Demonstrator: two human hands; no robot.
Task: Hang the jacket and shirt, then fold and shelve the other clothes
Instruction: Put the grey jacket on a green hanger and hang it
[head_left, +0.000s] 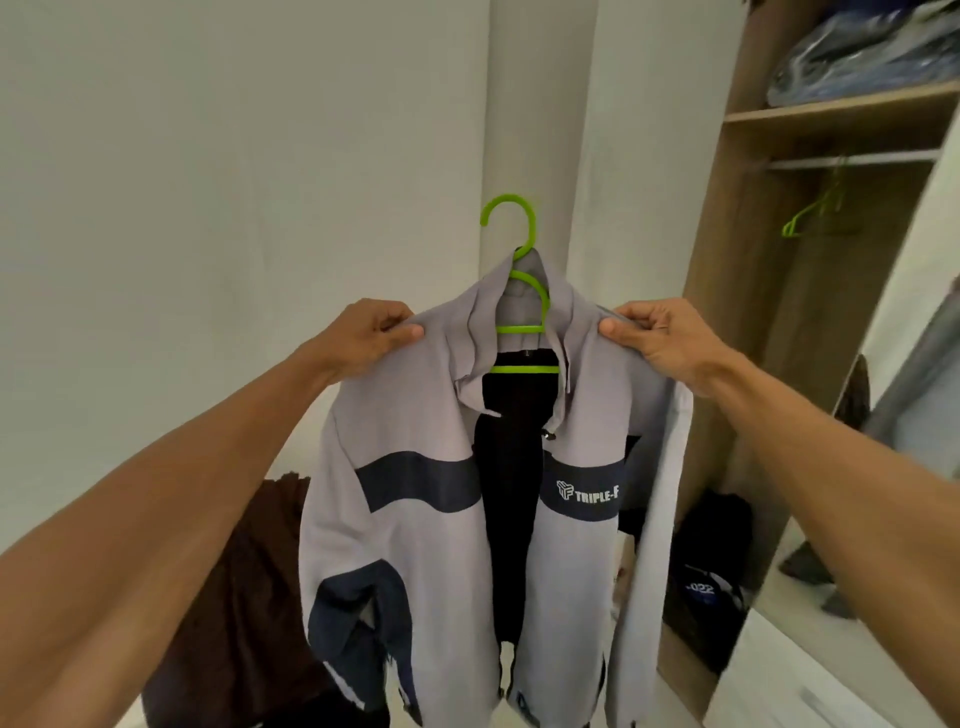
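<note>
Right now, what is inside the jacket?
A green hanger sits inside the collar of the jacket, its hook sticking out above. In the open front black fabric shows; lining or another garment, I cannot tell. The hanger's arms are covered by the shoulders.

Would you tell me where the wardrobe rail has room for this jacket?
The rail is bare on either side of the spare green hanger. Crowded: the shelf above, filled by a plastic-wrapped bundle, and the wardrobe floor, with dark items.
</note>
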